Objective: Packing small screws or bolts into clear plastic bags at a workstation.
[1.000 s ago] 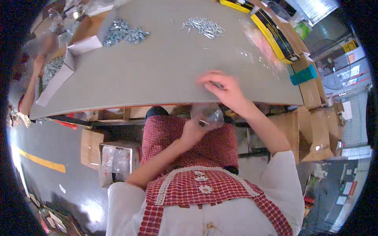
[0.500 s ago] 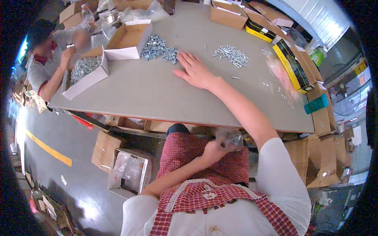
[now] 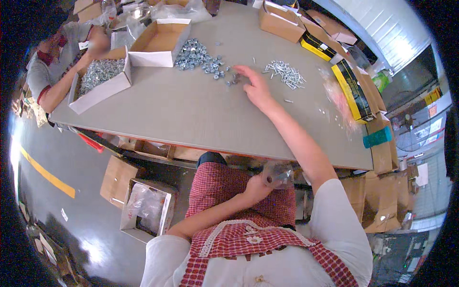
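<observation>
On the grey table, my right hand is open, with its thumb apart from its bent fingers. A few loose nuts lie beside the fingertips and thumb. To their left spreads a pile of silvery metal nuts. A separate heap of screws lies to the right of this hand. Over my lap, my left hand is closed around a clear plastic bag, whose mouth faces up.
A white-sided box full of metal fasteners stands at the table's left, by a co-worker's arm. Next to it is an open carton. Cartons and a teal roll line the right edge. A box with plastic sits on the floor.
My right hand has moved right from the nut pile, its fingers now more bent. Some nuts now trail right from the pile toward it. The co-worker's hand has risen.
</observation>
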{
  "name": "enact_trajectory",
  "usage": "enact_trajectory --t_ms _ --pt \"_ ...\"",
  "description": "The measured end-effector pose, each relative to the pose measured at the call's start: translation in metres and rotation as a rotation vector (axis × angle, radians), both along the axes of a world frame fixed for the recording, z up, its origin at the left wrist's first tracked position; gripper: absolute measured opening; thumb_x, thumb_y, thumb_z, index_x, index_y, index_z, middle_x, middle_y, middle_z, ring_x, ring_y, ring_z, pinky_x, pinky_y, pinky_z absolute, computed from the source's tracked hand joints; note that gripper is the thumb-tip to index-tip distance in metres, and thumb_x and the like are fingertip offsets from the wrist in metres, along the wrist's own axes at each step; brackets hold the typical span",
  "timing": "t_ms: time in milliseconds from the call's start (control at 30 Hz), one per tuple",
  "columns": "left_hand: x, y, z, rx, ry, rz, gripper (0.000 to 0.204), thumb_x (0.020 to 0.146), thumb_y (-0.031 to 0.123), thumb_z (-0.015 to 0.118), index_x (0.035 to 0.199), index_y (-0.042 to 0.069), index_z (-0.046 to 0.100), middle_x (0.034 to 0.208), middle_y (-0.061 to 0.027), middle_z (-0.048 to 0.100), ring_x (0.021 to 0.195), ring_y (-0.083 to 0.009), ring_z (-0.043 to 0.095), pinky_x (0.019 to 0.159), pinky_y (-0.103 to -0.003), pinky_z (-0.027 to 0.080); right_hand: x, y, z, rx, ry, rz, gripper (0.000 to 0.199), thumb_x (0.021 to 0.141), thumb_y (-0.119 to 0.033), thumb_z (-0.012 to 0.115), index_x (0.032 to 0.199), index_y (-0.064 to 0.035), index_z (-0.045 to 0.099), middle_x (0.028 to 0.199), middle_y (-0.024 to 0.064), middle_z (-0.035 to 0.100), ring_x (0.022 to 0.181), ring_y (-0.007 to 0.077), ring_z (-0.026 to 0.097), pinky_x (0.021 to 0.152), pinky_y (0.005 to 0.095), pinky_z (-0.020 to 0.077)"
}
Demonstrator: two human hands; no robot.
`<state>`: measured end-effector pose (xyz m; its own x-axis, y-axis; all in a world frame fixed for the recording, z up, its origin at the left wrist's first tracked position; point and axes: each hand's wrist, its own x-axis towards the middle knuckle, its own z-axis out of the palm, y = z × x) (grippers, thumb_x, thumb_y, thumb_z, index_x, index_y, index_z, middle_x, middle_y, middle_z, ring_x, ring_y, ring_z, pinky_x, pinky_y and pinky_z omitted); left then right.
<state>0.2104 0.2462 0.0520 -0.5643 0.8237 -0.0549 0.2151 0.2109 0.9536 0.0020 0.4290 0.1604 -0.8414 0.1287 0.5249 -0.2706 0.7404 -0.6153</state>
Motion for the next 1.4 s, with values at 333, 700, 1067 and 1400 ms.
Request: enact_trajectory --t_ms 333,700,1067,1400 --pt "0.003 -0.001 0.002 0.082 0.014 0.034 0.054 0.084 0.05 0.069 0.112 0.005 0.06 0.083 -0.0226 0.069 0.077 -0.0424 0.068 0.067 -0.051 0.054 -0.007 -0.004 0.008 0.153 -0.025 0.086 0.064 0.074 0.005 0.048 0.138 -0.0065 0.049 0.142 0.0172 0.05 0.134 0.033 0.045 0.112 0.039 0.0348" --pt "0.005 0.002 -0.008 0.076 -0.016 0.023 0.053 0.081 0.049 0.072 0.112 0.006 0.065 0.093 -0.0218 0.07 0.083 -0.0396 0.069 0.071 -0.047 0.055 0.026 -0.023 0.031 0.001 -0.14 0.279 0.053 0.061 0.013 0.043 0.108 -0.0013 0.066 0.113 0.0106 0.064 0.116 0.0257 0.057 0.104 0.034 0.04" --pt "0.005 -0.003 0.003 0.069 -0.019 -0.043 0.048 0.079 0.041 0.077 0.113 0.009 0.065 0.097 -0.0167 0.071 0.087 -0.0357 0.069 0.075 -0.044 0.055 0.148 -0.024 0.033 -0.119 -0.184 0.563 0.033 0.062 0.004 0.048 0.088 -0.0033 0.067 0.097 0.0085 0.068 0.103 0.0275 0.063 0.095 0.0393 0.0472" --pt "-0.001 0.017 0.0 0.076 -0.073 0.08 0.04 0.076 0.031 0.081 0.1 0.003 0.066 0.09 -0.0165 0.071 0.082 -0.0295 0.071 0.071 -0.041 0.055 0.304 -0.02 0.059 -0.532 -0.251 0.345 0.019 0.074 -0.007 0.055 0.085 -0.0001 0.069 0.093 0.0131 0.07 0.105 0.0306 0.061 0.093 0.0443 0.0466"
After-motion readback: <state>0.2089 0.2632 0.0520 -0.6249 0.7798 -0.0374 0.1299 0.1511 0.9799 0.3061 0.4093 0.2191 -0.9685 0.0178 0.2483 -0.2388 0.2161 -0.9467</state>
